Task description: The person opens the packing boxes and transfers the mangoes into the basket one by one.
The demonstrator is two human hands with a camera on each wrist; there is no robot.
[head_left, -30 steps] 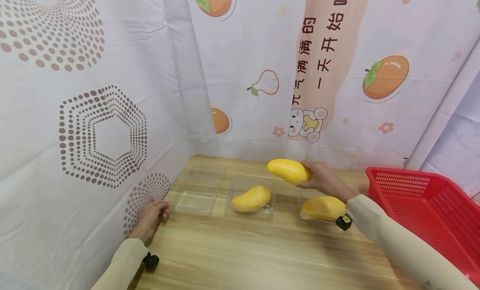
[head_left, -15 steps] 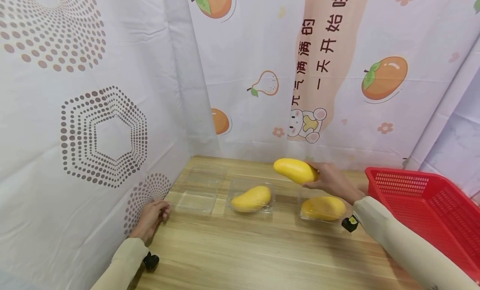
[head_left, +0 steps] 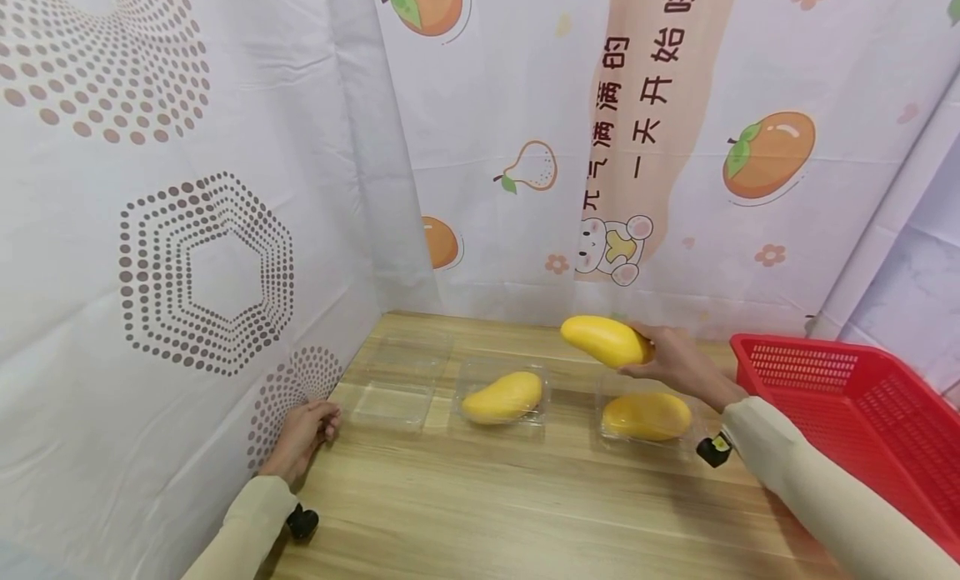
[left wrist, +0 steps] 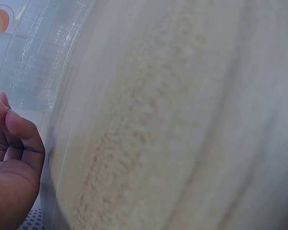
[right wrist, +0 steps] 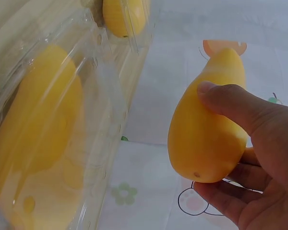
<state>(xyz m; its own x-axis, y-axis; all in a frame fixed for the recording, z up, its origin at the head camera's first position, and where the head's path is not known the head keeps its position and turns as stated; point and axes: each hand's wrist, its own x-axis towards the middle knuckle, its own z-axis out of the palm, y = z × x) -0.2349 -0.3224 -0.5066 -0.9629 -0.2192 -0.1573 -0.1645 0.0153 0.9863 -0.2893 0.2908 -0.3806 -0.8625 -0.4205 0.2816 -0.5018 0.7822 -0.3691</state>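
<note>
My right hand [head_left: 678,362] grips a yellow mango [head_left: 606,340] at its thick end, raised above the far part of the table. Thumb on one side and fingers on the other hold this mango [right wrist: 209,124] in the right wrist view. Below it, a second mango [head_left: 647,417] lies inside a clear plastic box [head_left: 611,388]. Another mango [head_left: 502,398] sits in a clear box [head_left: 468,376] at the middle. On the table's left edge rests my left hand [head_left: 303,430], fingers loosely curled around nothing. An open clear box [head_left: 397,403] with no fruit lies near it.
At the right stands a red plastic basket [head_left: 862,388] with mesh walls. White printed curtains [head_left: 487,238] close off the back and left of the wooden table [head_left: 480,505].
My right hand has shifted slowly to the right with the mango, so more of the boxed mango beneath shows. The left hand stays where it was.
</note>
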